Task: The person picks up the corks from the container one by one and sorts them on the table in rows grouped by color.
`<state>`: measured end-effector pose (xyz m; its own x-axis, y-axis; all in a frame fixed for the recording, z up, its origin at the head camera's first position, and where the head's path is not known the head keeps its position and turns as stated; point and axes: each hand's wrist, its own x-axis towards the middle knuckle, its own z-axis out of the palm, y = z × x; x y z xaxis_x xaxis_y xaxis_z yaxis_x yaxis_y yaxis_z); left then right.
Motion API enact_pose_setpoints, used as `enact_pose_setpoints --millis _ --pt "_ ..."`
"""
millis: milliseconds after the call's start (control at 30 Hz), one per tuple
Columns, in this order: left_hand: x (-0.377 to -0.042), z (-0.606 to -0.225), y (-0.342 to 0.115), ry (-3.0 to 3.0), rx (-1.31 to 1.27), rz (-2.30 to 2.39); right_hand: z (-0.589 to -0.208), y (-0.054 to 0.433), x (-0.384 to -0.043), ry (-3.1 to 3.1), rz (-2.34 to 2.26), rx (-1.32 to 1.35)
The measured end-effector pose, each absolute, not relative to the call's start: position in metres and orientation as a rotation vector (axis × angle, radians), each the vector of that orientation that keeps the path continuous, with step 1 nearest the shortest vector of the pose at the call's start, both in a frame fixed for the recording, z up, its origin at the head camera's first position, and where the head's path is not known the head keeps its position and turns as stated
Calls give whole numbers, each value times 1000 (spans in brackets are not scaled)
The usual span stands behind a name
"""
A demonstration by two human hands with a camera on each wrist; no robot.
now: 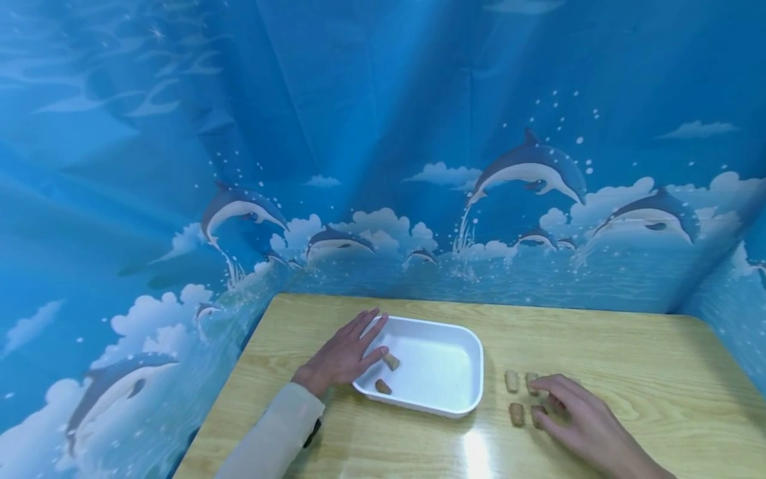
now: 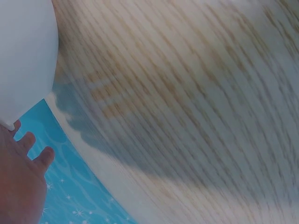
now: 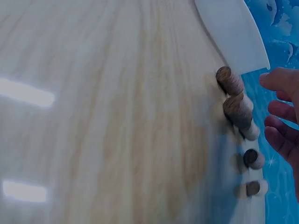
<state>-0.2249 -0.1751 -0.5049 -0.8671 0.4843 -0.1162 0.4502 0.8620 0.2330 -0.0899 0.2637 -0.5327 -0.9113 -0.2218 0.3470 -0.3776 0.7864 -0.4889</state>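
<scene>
A white tray point(image 1: 439, 369) sits on the table with a light cork point(image 1: 391, 360) and a darker cork point(image 1: 383, 386) inside at its left end. My left hand point(image 1: 344, 352) rests over the tray's left rim, fingers spread and straight, the thumb beside the light cork. To the right of the tray, my right hand point(image 1: 577, 416) hovers at a group of corks, its fingers loosely bent and holding nothing. Thumb and index tips overlap a brown cork point(image 1: 538, 417) and a pale cork point(image 1: 532, 382). In the right wrist view, several corks point(image 3: 230, 80) stand in front of the fingers.
Another pale cork point(image 1: 511, 381) and a brown cork point(image 1: 516, 414) stand between the tray and my right hand. One more is partly hidden behind that hand. A blue dolphin-print curtain point(image 1: 383, 166) borders the wooden table point(image 1: 646, 359) at the back and sides.
</scene>
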Motion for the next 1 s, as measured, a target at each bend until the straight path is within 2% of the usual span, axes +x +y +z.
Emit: enact_pose_setpoints --millis 500,1000 --pt "-226 -508 -175 2873 713 295 -504 207 -126 -2620 1094 642" --pt "-229 -510 -177 2874 757 264 -506 154 -160 -2606 1182 917"
